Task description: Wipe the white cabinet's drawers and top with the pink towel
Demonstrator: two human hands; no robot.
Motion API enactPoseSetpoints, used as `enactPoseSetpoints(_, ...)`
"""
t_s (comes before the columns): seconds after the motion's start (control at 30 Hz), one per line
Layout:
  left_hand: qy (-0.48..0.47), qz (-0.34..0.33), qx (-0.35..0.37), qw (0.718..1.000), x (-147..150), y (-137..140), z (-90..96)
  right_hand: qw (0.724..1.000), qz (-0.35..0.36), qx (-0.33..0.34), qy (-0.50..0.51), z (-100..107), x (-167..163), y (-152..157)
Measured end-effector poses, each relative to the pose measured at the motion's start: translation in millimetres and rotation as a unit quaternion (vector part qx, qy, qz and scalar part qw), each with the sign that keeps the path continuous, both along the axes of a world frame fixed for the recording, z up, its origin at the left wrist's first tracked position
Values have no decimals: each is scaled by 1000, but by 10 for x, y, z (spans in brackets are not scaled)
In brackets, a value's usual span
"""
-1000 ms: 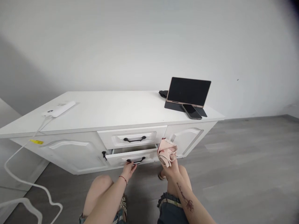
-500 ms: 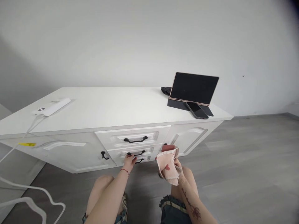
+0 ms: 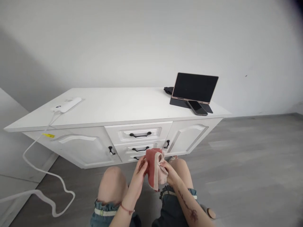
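Note:
A folded cloth [image 3: 152, 168], red on one side and pale pink on the other, is held between my two hands above my knees. On its right side, my right hand [image 3: 169, 172] is closed with the fingers gripping bunched pale fabric. My left hand [image 3: 140, 170] holds the red left edge, its fingers partly behind the cloth. Just beyond the cloth are the white cabinet's drawers, with a black middle handle [image 3: 140, 149] and a lower handle [image 3: 136, 158] partly hidden by the cloth and fingers.
On the white cabinet top [image 3: 118, 104] stand a propped tablet [image 3: 194, 87], a phone [image 3: 197, 108] and a dark crumpled item [image 3: 168, 90]. A white power bank [image 3: 67, 105] trails a white cable [image 3: 44, 171] down the left. Grey floor [image 3: 248, 157] extends to the right.
My left hand has left the middle drawer handle and moved to the cloth. My right hand has brought the cloth left, and its red side now faces me. The view has shifted slightly.

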State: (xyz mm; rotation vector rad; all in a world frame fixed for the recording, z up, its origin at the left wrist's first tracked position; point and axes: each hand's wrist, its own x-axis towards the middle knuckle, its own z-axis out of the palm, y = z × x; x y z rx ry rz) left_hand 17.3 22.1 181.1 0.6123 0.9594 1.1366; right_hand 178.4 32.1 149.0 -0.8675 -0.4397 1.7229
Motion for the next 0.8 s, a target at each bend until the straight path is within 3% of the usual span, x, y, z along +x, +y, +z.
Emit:
enactPoseSetpoints(0.13, 203, 52, 111, 971, -116, -531, 86, 997, -53, -18, 44, 207, -427, -385)
enactPoseSetpoints(0.23, 225, 51, 130, 964, -113, -770, 120, 996, -78, -27, 40, 397, -645, -647)
enactPoseSetpoints(0.33, 153, 78, 115, 978, -95, -904, 230, 997, -65, 34, -33, 602, -753, -835)
enactPoseSetpoints(0.47, -37, 91, 54, 994, -130, -1037, 423, 973, -47, 145, -172, 838, -765, -1002)
enactPoseSetpoints(0.6, -201, 52, -68, 976, -207, -1166, 523, 961, -24, 164, -223, 1020, -722, -1103)
enactPoseSetpoints(0.7, -239, 61, -125, 961, -221, -1229, 566, 952, 2, 180, -247, 1127, -705, -1160)
enactPoseSetpoints(0.8, -226, 66, -138, 962, -187, -1261, 644, 929, -60, 191, -312, 1166, -703, -1215)
